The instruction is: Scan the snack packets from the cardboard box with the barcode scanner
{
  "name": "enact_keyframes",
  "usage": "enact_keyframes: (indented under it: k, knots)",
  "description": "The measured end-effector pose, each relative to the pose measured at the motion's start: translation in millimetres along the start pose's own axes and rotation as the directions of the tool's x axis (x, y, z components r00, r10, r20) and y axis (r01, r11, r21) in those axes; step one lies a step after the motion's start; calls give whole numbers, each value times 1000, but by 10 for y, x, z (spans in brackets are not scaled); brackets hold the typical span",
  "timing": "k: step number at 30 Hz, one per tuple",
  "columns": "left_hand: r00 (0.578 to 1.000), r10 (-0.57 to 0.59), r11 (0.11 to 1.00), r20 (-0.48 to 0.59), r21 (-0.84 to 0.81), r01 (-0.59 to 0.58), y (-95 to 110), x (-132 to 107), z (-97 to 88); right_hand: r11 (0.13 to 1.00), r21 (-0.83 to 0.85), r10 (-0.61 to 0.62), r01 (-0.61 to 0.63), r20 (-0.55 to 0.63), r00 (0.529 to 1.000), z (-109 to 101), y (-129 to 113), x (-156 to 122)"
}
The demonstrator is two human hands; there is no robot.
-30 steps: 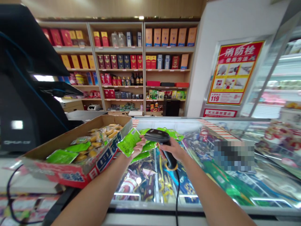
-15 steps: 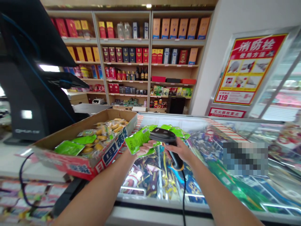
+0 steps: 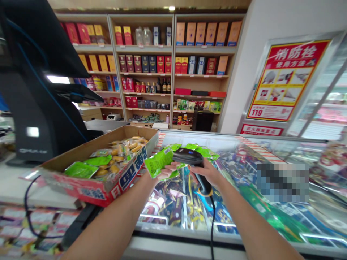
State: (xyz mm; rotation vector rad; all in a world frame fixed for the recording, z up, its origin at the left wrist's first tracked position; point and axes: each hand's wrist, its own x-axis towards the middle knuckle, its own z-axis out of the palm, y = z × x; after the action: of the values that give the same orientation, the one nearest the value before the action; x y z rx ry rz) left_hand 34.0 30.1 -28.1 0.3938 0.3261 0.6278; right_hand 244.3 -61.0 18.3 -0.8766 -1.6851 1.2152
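Observation:
My left hand is closed on a green snack packet, its printed face turned up and a small barcode patch at its upper right corner. In my right hand is a black barcode scanner, gripped round its handle, with the head pointing left at the packet. A small blue light shows on top of the scanner. Behind it, more green packets lie on the freezer's glass lid. To the left stands an open cardboard box with wrapped yellow snacks and green packets inside.
A black checkout terminal rises at the left. The scanner's cable hangs down in front of the freezer. Through the glass, several colourful packages are visible. Shelves of boxed bottles line the back wall.
A blue light now shows on top of the scanner. Both hands, the packet and the scanner stay almost in the same place.

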Motion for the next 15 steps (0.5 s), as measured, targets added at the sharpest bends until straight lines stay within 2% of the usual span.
enact_keyframes:
  k: [7, 9, 11, 13, 15]
  knots:
    - [1000, -5, 1000, 7, 9, 5, -30, -37, 73, 1000, 13, -6, 7, -22, 1000, 2, 11, 9]
    - [995, 69, 998, -74, -5, -70, -30, -31, 117, 1000, 14, -26, 28, -89, 996, -7, 24, 29]
    - [949, 193, 980, -250, 8, -197, -9, -4, 159, 999, 14, -33, 37, -194, 981, -29, 37, 55]
    - [863, 299, 951, -406, 52, -305, 28, 41, 187, 999, 14, -27, 33, -307, 951, -64, 48, 79]
    - [794, 373, 921, -480, 92, -378, 71, 101, 201, 999, 28, -23, 38, -411, 912, -103, 55, 98]
